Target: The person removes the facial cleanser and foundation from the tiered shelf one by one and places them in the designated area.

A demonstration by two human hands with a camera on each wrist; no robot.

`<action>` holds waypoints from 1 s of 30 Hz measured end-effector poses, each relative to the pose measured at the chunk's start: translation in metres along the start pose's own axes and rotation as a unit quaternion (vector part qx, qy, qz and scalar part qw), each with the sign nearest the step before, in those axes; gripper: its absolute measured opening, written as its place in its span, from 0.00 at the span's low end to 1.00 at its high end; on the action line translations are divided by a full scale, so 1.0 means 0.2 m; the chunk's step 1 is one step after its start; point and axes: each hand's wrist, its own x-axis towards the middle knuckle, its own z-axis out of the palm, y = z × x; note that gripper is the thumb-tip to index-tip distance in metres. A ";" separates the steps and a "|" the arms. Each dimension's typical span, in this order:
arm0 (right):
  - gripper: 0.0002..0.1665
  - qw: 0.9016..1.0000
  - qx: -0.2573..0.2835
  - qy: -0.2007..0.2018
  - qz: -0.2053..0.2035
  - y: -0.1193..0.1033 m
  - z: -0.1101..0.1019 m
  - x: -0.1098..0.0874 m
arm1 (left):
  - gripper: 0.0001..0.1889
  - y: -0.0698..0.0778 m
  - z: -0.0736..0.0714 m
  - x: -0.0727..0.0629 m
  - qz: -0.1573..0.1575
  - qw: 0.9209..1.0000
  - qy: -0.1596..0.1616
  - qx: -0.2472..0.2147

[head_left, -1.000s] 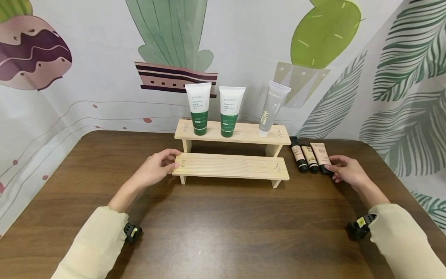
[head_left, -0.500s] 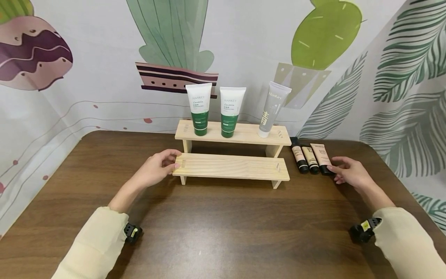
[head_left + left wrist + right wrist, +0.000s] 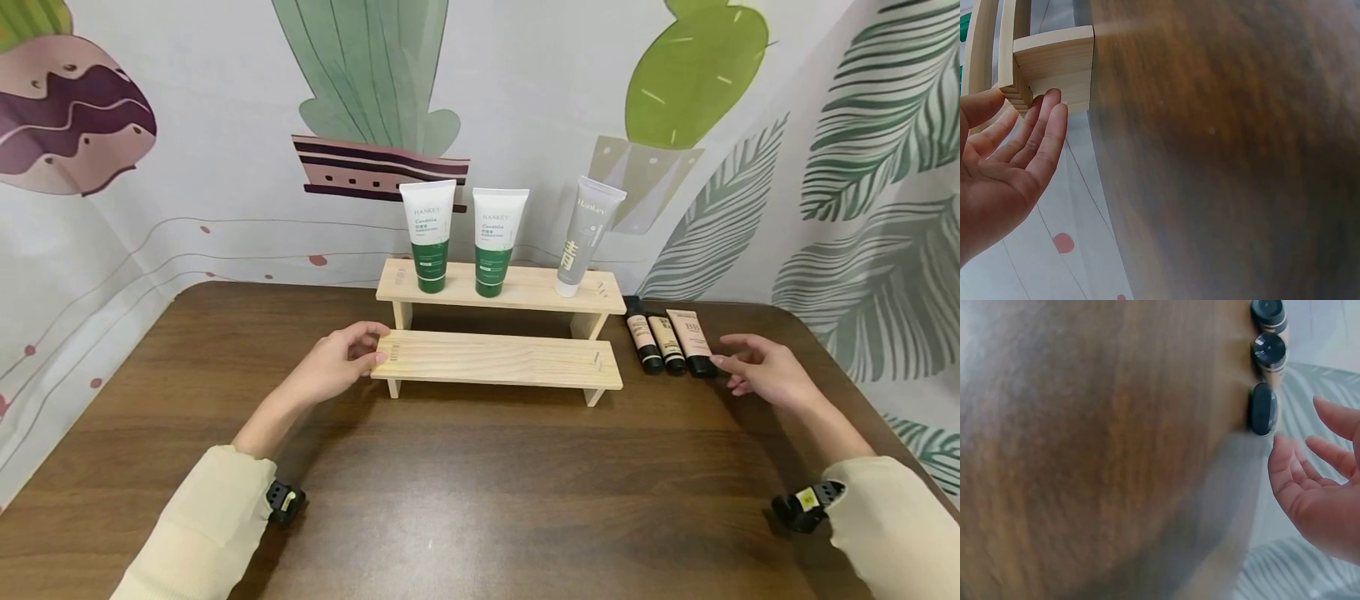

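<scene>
My left hand (image 3: 336, 365) grips the left end of the lower tier (image 3: 495, 358) of a two-step wooden stand. In the left wrist view its thumb and index finger are at the plank end (image 3: 1015, 94), the other fingers stretched past the leg. To the right of the stand, three small makeup tubes lie side by side: a pink one with black ends (image 3: 642, 337), a yellowish one (image 3: 666, 342) and a pink BB cream tube (image 3: 690, 337). My right hand (image 3: 772, 372) is just right of the BB cream's black cap (image 3: 1263, 409), fingers loosely bent, holding nothing.
On the upper tier (image 3: 525, 283) stand two green-and-white tubes (image 3: 431, 242) (image 3: 495, 246) and a leaning grey tube (image 3: 587, 233). Behind the brown wooden table (image 3: 480, 483) hangs a cactus-printed cloth (image 3: 540, 100).
My right hand has drawn back to the right from the BB cream tube, leaving it lying beside the other two. My left hand stays at the stand.
</scene>
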 end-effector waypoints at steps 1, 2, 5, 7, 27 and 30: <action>0.30 1.000 -0.003 0.002 -0.005 -0.01 0.00 0.00 | 0.15 0.00 0.00 0.00 0.001 1.000 0.000 0.001; 0.29 1.000 -0.005 0.005 -0.010 -0.02 -0.01 -0.01 | 0.15 0.00 0.00 0.00 -0.001 1.000 0.000 0.001; 0.27 1.000 -0.008 0.010 -0.028 -0.05 -0.01 -0.01 | 0.15 0.00 0.00 0.00 -0.001 1.000 0.001 0.005; 0.27 0.999 -0.009 0.011 -0.039 -0.08 -0.01 -0.01 | 0.15 0.00 0.00 0.00 -0.001 1.000 0.000 0.006; 0.24 0.992 0.013 -0.024 -0.125 -0.42 0.12 -0.02 | 0.16 0.00 0.00 0.00 0.000 1.000 0.003 0.009; 0.24 0.991 0.014 -0.035 -0.126 -0.46 0.14 -0.01 | 0.16 0.00 0.00 0.00 -0.003 1.000 0.002 0.012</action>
